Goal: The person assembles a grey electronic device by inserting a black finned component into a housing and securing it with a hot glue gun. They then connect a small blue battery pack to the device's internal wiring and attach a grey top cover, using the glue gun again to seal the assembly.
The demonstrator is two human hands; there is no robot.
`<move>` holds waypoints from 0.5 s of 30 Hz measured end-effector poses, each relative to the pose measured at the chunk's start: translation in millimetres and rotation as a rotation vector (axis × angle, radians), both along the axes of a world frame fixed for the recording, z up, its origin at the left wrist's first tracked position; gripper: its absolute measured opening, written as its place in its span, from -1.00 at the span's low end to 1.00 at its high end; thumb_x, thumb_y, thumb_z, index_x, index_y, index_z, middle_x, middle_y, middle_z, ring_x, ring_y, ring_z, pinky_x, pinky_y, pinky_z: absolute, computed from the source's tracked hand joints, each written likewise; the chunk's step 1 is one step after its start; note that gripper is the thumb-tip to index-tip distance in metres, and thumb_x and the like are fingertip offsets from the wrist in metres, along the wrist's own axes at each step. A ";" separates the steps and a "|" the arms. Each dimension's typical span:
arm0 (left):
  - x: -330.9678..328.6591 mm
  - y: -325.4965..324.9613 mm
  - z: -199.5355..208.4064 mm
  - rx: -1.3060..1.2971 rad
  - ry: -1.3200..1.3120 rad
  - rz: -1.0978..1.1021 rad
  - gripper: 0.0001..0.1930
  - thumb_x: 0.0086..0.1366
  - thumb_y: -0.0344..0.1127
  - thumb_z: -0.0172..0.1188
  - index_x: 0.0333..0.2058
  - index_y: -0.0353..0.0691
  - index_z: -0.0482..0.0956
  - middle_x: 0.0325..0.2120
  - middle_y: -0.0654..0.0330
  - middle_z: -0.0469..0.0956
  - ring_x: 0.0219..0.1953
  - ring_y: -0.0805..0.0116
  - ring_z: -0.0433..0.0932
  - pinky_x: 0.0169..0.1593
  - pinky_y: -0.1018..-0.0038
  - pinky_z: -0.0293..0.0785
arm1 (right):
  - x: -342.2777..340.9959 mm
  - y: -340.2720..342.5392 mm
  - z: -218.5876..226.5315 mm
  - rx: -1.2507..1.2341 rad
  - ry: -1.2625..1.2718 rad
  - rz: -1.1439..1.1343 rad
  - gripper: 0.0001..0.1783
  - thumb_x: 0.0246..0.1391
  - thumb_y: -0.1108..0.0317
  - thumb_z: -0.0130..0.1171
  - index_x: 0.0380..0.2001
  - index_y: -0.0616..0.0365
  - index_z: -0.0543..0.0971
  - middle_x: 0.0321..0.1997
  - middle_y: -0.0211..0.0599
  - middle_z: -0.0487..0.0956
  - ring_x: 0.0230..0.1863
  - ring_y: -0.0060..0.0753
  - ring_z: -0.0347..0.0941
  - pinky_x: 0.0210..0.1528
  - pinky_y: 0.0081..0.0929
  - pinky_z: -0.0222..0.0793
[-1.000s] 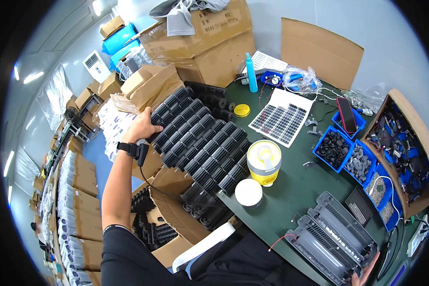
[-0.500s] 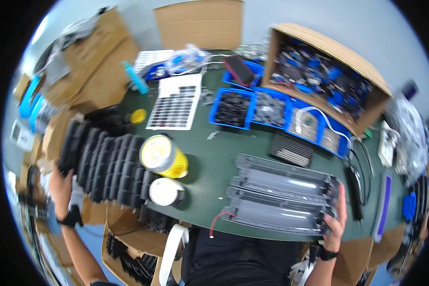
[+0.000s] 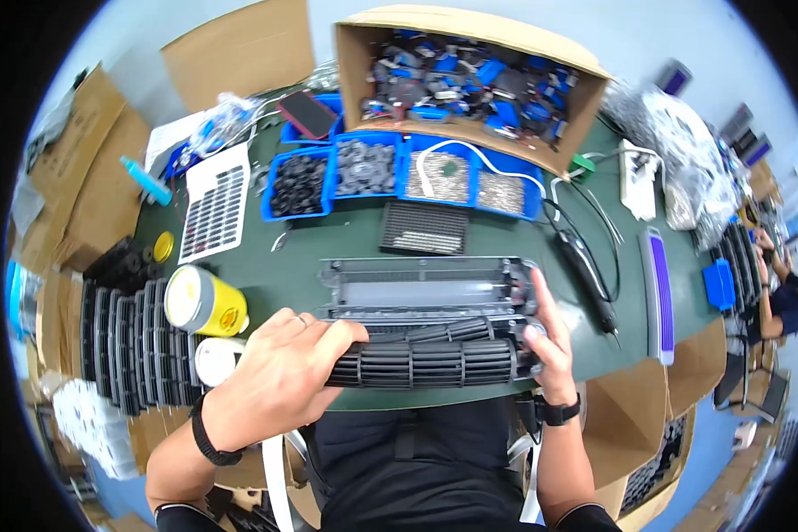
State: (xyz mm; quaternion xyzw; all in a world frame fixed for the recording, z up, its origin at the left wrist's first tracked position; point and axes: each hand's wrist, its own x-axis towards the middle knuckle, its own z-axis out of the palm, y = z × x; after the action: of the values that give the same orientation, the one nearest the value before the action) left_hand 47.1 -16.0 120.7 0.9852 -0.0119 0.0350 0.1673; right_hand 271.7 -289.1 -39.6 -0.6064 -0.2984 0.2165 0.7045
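Observation:
My left hand (image 3: 284, 372) is closed round the left end of a black slatted fan wheel (image 3: 426, 365), held level over the near side of the grey plastic housings (image 3: 417, 291). Another slatted black piece (image 3: 430, 332) shows right behind that wheel; whether it is a second wheel I cannot tell. My right hand (image 3: 551, 341) grips the right end of the housings, thumb on the near side and fingers along the far side. The far housing's smooth trough is visible, while the near one is mostly covered. More black fan wheels (image 3: 142, 346) stand in a row at the left.
A yellow tub (image 3: 206, 303) and a white-lidded jar (image 3: 217, 360) stand beside the row. Blue bins (image 3: 298, 184) of small parts and a carton (image 3: 470, 22) line the back. At right lie a black electric screwdriver (image 3: 585, 275) and a purple-grey strip (image 3: 658, 297). Another person (image 3: 785, 301) sits far right.
My left hand has come from the row of fan wheels at the left to the housings, bringing a fan wheel. My right hand stays on the housings' right end. The view has swung right.

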 end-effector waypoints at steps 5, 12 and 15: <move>34.3 -6.7 -12.6 0.009 0.125 -0.083 -0.39 -0.07 -0.40 0.56 0.01 -0.14 0.52 -0.42 0.13 0.59 -0.29 -0.01 0.57 -0.13 0.18 0.42 | 3.8 -0.8 -2.5 0.045 0.041 0.076 -0.11 0.24 0.25 0.18 0.56 0.28 0.14 0.71 0.06 -0.08 0.72 -0.13 -0.24 0.65 -0.27 -0.33; 43.9 -13.5 -15.2 -0.088 0.372 0.120 -0.41 0.01 -0.35 0.60 0.01 -0.22 0.52 -0.33 0.01 0.64 -0.21 -0.01 0.64 -0.10 0.18 0.53 | 8.7 -5.5 -4.1 0.110 -0.036 0.097 -0.14 0.25 0.27 0.23 0.56 0.19 0.18 0.71 0.11 -0.11 0.72 -0.06 -0.25 0.64 -0.19 -0.30; 47.5 -5.5 -7.5 -0.254 0.361 0.254 -0.39 0.03 -0.37 0.60 0.03 -0.29 0.50 -0.31 0.02 0.65 -0.18 0.20 0.68 -0.04 0.34 0.55 | 9.4 -6.0 -3.8 0.096 -0.044 0.102 -0.13 0.26 0.26 0.24 0.57 0.19 0.17 0.71 0.11 -0.11 0.72 -0.06 -0.25 0.64 -0.19 -0.30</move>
State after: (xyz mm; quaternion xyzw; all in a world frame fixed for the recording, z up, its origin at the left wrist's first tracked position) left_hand 94.6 -21.5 113.2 0.9402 0.1466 -0.1194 0.2834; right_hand 281.1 -295.1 -43.4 -0.5604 -0.3544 0.2242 0.7142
